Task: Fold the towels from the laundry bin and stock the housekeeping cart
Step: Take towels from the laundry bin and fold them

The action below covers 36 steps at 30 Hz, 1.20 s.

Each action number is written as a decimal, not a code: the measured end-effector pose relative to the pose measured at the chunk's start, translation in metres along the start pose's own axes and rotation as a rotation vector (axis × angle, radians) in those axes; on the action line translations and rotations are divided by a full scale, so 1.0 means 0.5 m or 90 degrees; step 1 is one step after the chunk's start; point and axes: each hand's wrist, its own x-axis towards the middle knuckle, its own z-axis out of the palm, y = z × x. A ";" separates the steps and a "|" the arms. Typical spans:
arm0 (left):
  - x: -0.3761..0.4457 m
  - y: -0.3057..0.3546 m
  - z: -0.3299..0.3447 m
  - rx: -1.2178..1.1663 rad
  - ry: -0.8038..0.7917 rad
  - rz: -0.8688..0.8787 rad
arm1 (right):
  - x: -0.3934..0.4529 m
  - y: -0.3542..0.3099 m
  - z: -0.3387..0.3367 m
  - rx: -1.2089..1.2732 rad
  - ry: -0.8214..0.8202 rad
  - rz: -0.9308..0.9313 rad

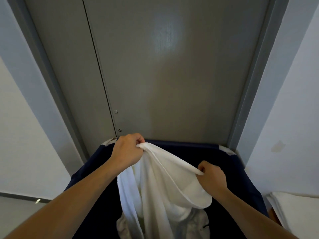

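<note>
A white towel [160, 183] hangs from both my hands above the dark blue laundry bin [245, 171]. My left hand [127, 150] grips one end of its hemmed top edge, higher and farther back. My right hand [211, 176] pinches the same edge lower and to the right. The towel's body droops down into the bin, where more white cloth [193, 225] lies bunched at the bottom.
A grey door [164, 75] in a grey frame stands right behind the bin. White walls close in on both sides. A stack of folded white towels [293, 209] lies at the lower right. A floor strip shows at the lower left.
</note>
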 end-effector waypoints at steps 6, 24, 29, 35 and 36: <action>0.017 -0.047 0.042 0.031 0.015 -0.069 | 0.010 0.049 -0.001 0.079 -0.082 0.103; 0.058 -0.142 0.056 -0.006 0.068 -0.191 | -0.039 0.083 -0.089 0.306 -0.075 -0.027; 0.062 -0.143 0.057 -0.005 0.070 -0.193 | -0.048 0.080 -0.103 0.215 -0.033 -0.181; 0.066 -0.145 0.064 0.005 0.065 -0.185 | -0.059 0.074 -0.121 0.267 -0.001 -0.144; 0.067 -0.146 0.065 0.003 0.064 -0.183 | -0.062 0.072 -0.124 0.263 0.001 -0.148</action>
